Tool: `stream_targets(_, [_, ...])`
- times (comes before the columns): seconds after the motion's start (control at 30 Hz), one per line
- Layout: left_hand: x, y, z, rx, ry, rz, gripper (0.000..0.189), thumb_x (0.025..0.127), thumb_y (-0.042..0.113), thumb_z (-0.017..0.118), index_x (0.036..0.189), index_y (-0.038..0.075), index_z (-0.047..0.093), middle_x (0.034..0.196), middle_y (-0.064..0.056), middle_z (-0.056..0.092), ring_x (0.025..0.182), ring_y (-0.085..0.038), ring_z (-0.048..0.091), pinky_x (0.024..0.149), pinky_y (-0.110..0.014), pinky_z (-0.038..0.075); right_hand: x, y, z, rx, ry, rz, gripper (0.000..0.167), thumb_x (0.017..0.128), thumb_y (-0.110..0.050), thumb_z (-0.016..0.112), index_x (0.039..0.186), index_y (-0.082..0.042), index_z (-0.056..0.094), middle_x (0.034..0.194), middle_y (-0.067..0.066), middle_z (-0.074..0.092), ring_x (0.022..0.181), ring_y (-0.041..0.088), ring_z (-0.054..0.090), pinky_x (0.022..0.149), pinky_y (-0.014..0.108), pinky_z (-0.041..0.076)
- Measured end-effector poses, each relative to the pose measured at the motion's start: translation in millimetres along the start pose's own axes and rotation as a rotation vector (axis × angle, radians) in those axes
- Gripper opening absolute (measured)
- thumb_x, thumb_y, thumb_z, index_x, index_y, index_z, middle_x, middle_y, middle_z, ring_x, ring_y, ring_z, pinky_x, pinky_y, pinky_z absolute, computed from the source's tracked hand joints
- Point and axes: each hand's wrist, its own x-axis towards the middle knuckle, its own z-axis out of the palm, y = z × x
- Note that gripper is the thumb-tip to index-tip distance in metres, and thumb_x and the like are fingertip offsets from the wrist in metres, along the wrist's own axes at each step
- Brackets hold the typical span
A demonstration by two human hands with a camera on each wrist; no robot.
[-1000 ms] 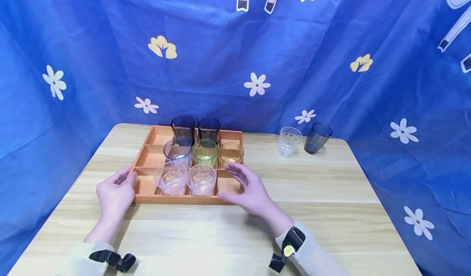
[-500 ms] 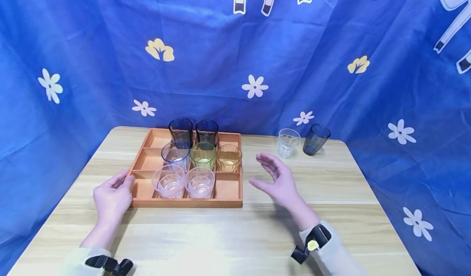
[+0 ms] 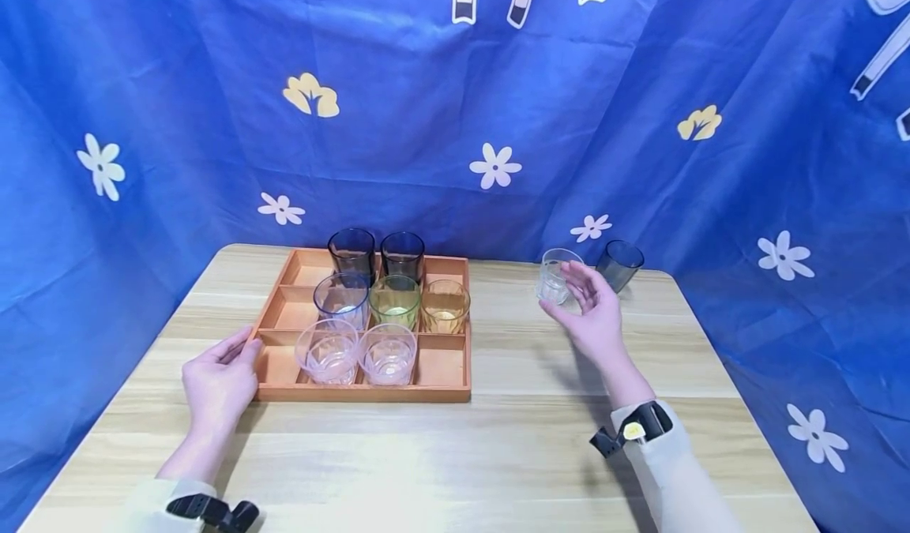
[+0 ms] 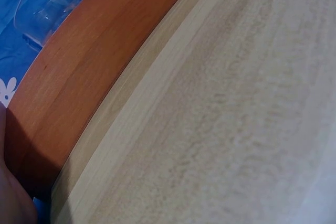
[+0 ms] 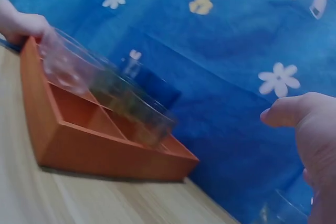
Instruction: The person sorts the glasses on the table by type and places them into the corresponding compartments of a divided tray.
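My left hand (image 3: 222, 375) grips the left front corner of a divided wooden tray (image 3: 362, 393). Inside the tray, two clear pinkish glasses (image 3: 330, 359) stand in the front row. A blue-tinted glass (image 3: 343, 300), a green one (image 3: 395, 302) and an amber one (image 3: 445, 312) fill part of the middle row, with two dark glasses (image 3: 351, 253) behind. At the back right of the table, my right hand (image 3: 593, 320) is spread in front of a clear glass (image 3: 554, 276), partly covering it. Whether the fingers touch that glass is hard to tell. A dark tumbler (image 3: 621, 263) stands just right of it.
The light wooden table (image 3: 441, 462) runs back to a blue patterned curtain (image 3: 398, 122), which also hangs along both sides. In the tray, the bare compartments are two at the left, one at the front left, one at the front right and one at the back right.
My right hand has left the right side of the tray and travelled right and back to the clear glass. The left hand stays on the tray corner.
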Motion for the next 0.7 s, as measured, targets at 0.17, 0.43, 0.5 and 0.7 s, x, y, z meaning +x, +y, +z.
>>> stream_targets(0.17, [0.0, 1.0, 0.0, -0.005, 0.009, 0.001, 0.035, 0.101, 0.021, 0.073, 0.132, 0.006, 0.074, 0.126, -0.013, 0.073, 0.095, 0.007, 0.067, 0.077, -0.006, 0.052, 13.3, 14, -12, -0.003, 0.055, 0.009, 0.076, 0.074, 0.026, 0.082, 0.143, 0.013, 0.050, 0.140, 0.032, 0.059, 0.126, 0.017, 0.060, 0.117, 0.039, 0.043])
stream_targets(0.43, [0.0, 2.5, 0.4, 0.000, 0.001, -0.023, 0.037, 0.102, 0.023, 0.073, 0.135, 0.008, 0.073, 0.130, -0.015, 0.070, 0.101, 0.003, 0.069, 0.079, -0.007, 0.053, 24.6, 40, -29, -0.072, 0.130, 0.055, 0.078, 0.077, 0.018, 0.086, 0.146, 0.010, 0.050, 0.145, 0.024, 0.059, 0.135, 0.031, 0.055, 0.121, 0.048, 0.037])
stream_targets(0.5, [0.0, 2.5, 0.4, 0.003, 0.003, -0.024, 0.037, 0.102, 0.023, 0.073, 0.135, 0.008, 0.073, 0.130, -0.014, 0.070, 0.101, 0.003, 0.069, 0.079, -0.007, 0.053, 27.2, 45, -31, -0.091, 0.134, 0.064, 0.077, 0.078, 0.014, 0.087, 0.146, 0.010, 0.050, 0.146, 0.022, 0.059, 0.138, 0.039, 0.052, 0.122, 0.044, 0.037])
stream_targets(0.7, [-0.8, 3.2, -0.1, 0.003, 0.003, -0.019, 0.035, 0.101, 0.023, 0.074, 0.133, 0.008, 0.074, 0.126, -0.012, 0.072, 0.097, 0.006, 0.068, 0.078, -0.006, 0.052, 35.5, 58, -37, -0.096, 0.148, 0.080, 0.077, 0.078, 0.011, 0.089, 0.144, 0.011, 0.051, 0.144, 0.024, 0.059, 0.139, 0.044, 0.049, 0.122, 0.041, 0.037])
